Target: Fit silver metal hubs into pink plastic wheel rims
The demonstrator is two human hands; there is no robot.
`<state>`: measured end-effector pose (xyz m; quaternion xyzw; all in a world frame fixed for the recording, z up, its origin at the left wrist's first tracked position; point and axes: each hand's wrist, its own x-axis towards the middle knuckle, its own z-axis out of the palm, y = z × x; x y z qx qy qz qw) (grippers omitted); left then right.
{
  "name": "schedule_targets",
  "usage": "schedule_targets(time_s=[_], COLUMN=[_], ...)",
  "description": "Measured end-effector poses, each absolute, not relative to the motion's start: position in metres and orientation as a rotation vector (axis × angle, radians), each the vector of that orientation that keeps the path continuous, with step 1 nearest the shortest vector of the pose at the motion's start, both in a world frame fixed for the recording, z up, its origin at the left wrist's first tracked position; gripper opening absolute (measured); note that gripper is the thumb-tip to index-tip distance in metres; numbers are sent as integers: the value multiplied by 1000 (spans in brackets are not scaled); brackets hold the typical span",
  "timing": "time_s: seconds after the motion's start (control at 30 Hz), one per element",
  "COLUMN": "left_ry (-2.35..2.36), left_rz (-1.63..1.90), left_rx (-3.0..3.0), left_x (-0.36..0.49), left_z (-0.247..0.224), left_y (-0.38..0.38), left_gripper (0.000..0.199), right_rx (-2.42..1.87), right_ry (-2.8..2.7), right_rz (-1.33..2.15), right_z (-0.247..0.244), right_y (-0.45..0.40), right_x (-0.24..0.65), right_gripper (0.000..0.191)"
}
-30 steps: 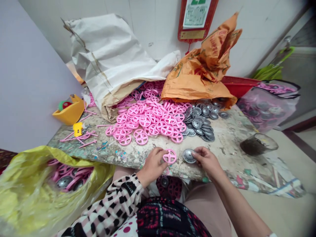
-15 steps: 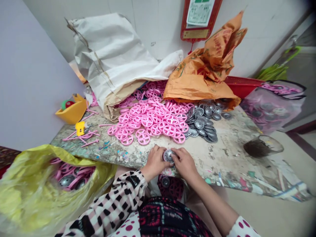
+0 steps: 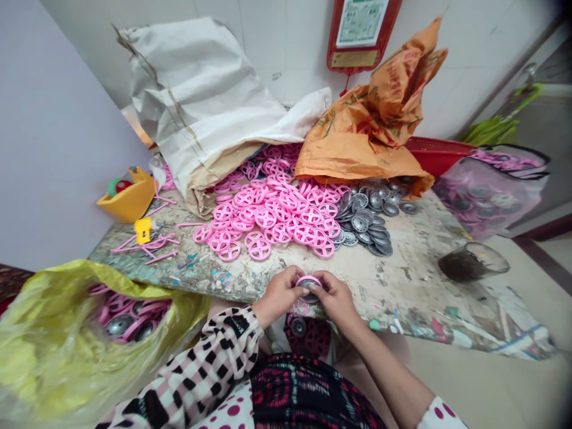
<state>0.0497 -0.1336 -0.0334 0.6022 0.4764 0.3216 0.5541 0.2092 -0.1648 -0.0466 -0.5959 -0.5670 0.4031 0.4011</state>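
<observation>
Between both hands, at the table's front edge, is a small toy wheel (image 3: 308, 289) with a grey hubcap face and a pink rim showing along its far side. My left hand (image 3: 281, 292) grips it from the left, thumb on the grey face. From the right, my right hand (image 3: 334, 296) closes on it too, thumb pressed on the cap. Beyond the hands lies a heap of pink spoked wheel rings (image 3: 272, 211). Beside that heap, on its right, are piled grey hubcaps (image 3: 364, 220).
A white sack (image 3: 201, 89) and an orange sack (image 3: 370, 137) lean behind the piles. At left are pink rods (image 3: 161, 257) and a yellow bin (image 3: 127, 202). A yellow bag (image 3: 49, 333) holds pink-and-grey wheels. A glass (image 3: 473, 262) stands at right.
The wheel between my hands has tilted, so its pink rim now shows behind the grey cap. My fingers have shifted around it; the piles look the same.
</observation>
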Motion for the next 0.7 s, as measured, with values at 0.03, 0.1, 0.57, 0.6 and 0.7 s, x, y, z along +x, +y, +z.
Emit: schedule_targets(time_s=[0.03, 0.1, 0.57, 0.6, 0.7], left_ry=[1124, 1121, 909, 916, 928], left_rz=[762, 765, 793, 792, 779], left_rx=[1420, 1416, 1117, 1129, 1185], left_x=[50, 50, 36, 37, 39], left_z=[-34, -35, -21, -22, -26], left_y=[-134, -133, -131, -131, -132], left_gripper=[20, 20, 39, 38, 35], right_rx=[-1497, -1463, -1469, -1535, -1821], right_ry=[-1404, -1373, -1883, -1858, -1631], right_rz=[1031, 1074, 1078, 966, 587], right_z=[-49, -51, -21, -22, -29], right_y=[-164, -162, -192, -187, -160], right_x=[209, 209, 252, 264, 306], right_gripper=[19, 21, 23, 27, 37])
